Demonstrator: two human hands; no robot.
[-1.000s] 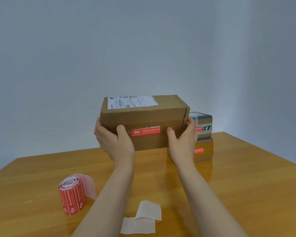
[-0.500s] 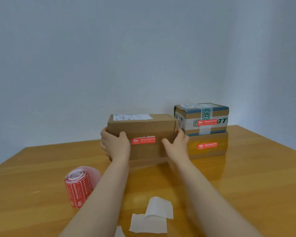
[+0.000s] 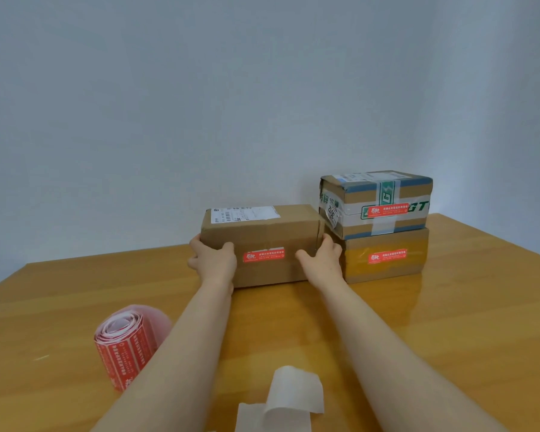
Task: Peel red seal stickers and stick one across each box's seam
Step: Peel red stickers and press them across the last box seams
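A brown cardboard box (image 3: 264,235) with a white shipping label on top rests on the wooden table (image 3: 449,322). A red seal sticker (image 3: 263,254) lies across the seam on its front face. My left hand (image 3: 214,260) grips the box's left end and my right hand (image 3: 323,260) grips its right end. Just to the right, two boxes are stacked: a taped box (image 3: 376,202) on top and a brown box (image 3: 387,257) below, each with a red sticker on its front. A roll of red seal stickers (image 3: 123,344) lies at the near left.
Curled white backing papers (image 3: 281,400) lie at the near edge between my forearms. A blue-grey wall stands close behind the table's far edge. The table's right corner runs off behind the stacked boxes.
The box came down from the air and away from me onto the table, beside the stack. Both hands stayed on its ends throughout.
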